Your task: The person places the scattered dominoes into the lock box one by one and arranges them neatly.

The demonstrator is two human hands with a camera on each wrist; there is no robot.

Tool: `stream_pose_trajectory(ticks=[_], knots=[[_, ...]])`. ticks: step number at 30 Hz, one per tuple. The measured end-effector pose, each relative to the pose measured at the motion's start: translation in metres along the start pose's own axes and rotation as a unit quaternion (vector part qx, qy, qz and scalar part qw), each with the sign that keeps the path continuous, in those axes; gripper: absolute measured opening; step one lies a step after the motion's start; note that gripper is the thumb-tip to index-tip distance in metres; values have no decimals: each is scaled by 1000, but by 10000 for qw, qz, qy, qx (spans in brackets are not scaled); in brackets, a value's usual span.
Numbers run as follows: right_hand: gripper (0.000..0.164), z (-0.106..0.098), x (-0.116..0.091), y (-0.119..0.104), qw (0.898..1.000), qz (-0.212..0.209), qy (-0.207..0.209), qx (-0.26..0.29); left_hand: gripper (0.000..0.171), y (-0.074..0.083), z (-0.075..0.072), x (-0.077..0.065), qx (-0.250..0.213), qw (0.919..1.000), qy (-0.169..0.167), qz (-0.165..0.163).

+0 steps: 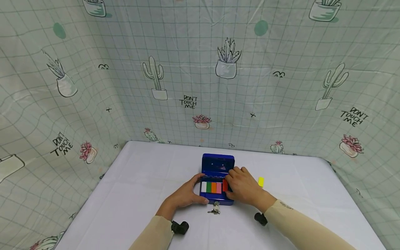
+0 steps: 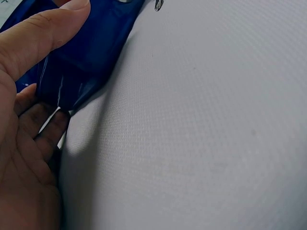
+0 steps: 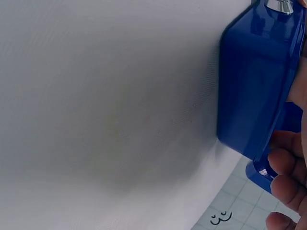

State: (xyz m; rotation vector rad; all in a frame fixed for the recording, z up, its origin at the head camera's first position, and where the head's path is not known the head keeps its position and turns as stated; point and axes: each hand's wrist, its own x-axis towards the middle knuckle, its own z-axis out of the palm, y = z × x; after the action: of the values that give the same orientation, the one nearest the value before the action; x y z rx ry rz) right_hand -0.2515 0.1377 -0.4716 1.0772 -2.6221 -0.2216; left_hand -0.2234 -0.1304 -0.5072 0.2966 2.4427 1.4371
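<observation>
A blue metal cash box point(image 1: 231, 202) stands on the table with its lid raised at the back. Inside it, white, green, orange and pink blocks point(image 1: 214, 187) lie side by side in a row. My left hand point(image 1: 184, 194) grips the box's left end, thumb at the front corner and fingers toward the back. With my right hand point(image 1: 243, 185) I hold a red block point(image 1: 225, 185) at the right end of the row; the hand covers part of it. From the front latch hang small keys point(image 1: 214, 210). In the right wrist view, my curled fingers point(image 3: 288, 191) reach over the box edge.
A yellow block point(image 1: 260, 181) lies on the table just beyond my right wrist. White cloth covers the table point(image 1: 150, 166). A curtain point(image 1: 200, 76) printed with cacti and a grid rises along the back and both sides.
</observation>
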Motion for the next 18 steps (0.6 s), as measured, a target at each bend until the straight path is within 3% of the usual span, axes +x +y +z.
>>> stream_pose_trajectory(ticks=[18], knots=[[40, 3, 5, -6, 9995, -136, -171, -207, 101, 0, -1, 1, -82, 10000, -31, -41]])
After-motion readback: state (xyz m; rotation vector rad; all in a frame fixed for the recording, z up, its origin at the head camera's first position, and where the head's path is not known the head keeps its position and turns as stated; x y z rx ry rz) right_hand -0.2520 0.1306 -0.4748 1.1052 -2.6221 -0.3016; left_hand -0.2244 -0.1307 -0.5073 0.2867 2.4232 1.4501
